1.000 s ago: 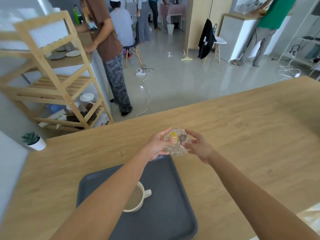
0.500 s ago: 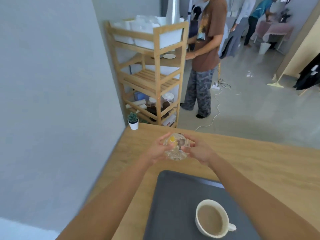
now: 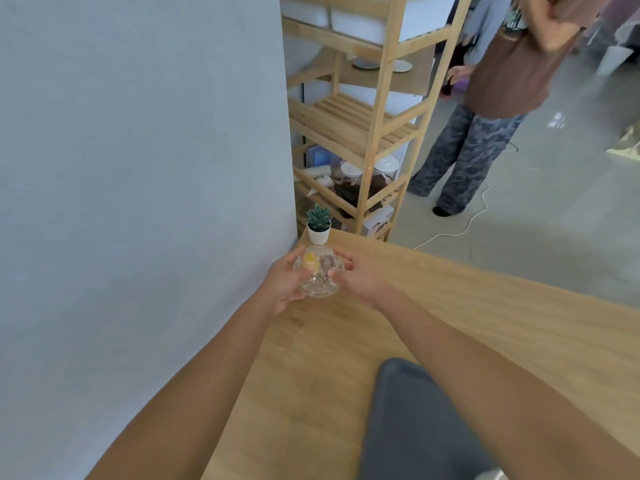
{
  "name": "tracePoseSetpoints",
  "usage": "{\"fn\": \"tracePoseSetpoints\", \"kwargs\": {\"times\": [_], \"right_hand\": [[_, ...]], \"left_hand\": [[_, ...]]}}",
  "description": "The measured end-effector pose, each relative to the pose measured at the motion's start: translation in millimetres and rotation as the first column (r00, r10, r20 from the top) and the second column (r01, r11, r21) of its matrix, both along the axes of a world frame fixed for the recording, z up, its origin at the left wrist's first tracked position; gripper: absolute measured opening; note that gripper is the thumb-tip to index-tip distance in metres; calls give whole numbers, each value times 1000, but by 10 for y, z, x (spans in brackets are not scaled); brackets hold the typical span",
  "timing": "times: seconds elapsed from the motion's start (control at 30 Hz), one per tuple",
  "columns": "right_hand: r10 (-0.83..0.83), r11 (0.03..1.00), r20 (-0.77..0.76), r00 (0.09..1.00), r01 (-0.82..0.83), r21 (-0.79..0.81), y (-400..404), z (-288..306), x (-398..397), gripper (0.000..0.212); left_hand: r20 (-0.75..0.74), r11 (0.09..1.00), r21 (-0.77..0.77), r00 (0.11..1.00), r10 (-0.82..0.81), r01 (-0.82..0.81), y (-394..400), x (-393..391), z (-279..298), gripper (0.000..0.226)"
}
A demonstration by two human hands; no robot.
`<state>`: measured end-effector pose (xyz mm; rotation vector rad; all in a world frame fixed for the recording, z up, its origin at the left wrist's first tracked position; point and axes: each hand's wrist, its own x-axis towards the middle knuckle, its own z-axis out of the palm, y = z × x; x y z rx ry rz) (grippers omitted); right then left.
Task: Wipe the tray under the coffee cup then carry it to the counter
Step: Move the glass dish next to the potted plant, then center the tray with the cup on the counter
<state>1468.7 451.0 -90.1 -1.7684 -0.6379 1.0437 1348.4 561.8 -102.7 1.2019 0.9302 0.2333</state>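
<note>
We cup a clear glass dish (image 3: 318, 275) between left hand (image 3: 284, 284) and right hand (image 3: 360, 280), fingers closed on it; grey tray (image 3: 415, 427) at five o'clock on the wooden table (image 3: 485, 306).

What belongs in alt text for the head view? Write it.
Two bare hands, left hand and right hand, hold a small clear glass dish above a wooden table, near a potted succulent. A dark grey tray lies nearer.

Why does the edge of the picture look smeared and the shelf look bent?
Head view: the wide lens bows the shelf and table edge; the bystander and the floor at upper right are motion-blurred; the glass dish between both hands is fairly sharp; lighting is soft, with no harsh glare.
</note>
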Motion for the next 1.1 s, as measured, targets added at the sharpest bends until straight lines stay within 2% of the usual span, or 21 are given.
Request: {"fn": "tracePoseSetpoints", "kwargs": {"times": [0.4, 0.53, 0.6, 0.67, 0.77, 0.83, 1.0, 1.1], "right_hand": [[23, 998, 119, 993, -16, -62, 233, -94, 32, 56], [186, 974, 180, 966, -157, -165, 53, 82, 68, 66], [246, 950, 248, 937, -182, -255, -132, 244, 131, 77], [254, 944, 288, 923, -171, -283, -400, 447, 215, 78], [158, 966, 284, 946, -88, -244, -934, 721, 350, 72], [82, 978, 317, 945, -14, -210, -1366, 829, 440, 66], [-140, 975, 403, 904, 196, -101, -2556, 770, 540, 52], [-263, 949, 422, 868, 311, -48, -3261, 582, 430, 44]], "left_hand": [[-29, 998, -3, 997, 68, -68, 123, 154, -189, 63], [-85, 991, 120, 994, 68, -57, -29, 62, -172, 73], [-141, 968, 245, 986, 93, -56, -157, -5, -125, 74], [-160, 938, 340, 978, 136, -75, -341, -95, -54, 68], [-116, 897, 434, 982, 148, -84, -655, -252, 30, 52], [-82, 865, 496, 988, 130, -73, -869, -337, 33, 54], [-128, 854, 519, 991, 34, 38, -1615, -523, 76, 62], [-219, 786, 601, 976, -12, 144, -2054, -623, -14, 57]]}}
